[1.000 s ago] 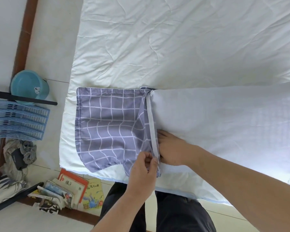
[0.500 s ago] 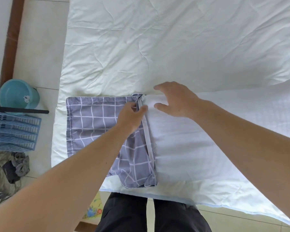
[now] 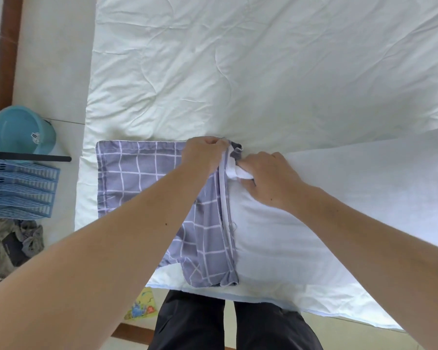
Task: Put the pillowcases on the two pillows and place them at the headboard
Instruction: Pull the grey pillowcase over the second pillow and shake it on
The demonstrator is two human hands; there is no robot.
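Left hand gripped grey checked fabric pillowcase hem at far corner | right hand pinched plain white pillow corner just beside | pillow's long axis ran rightward along bed edge.

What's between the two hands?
In the head view, the pillowcase's pale opening edge and a pinched pillow corner separate the left hand and right hand.

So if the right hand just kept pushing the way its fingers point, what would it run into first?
Most likely the open edge of the checked pillowcase, which the left hand holds. The right hand is pinching the pillow corner right at it.
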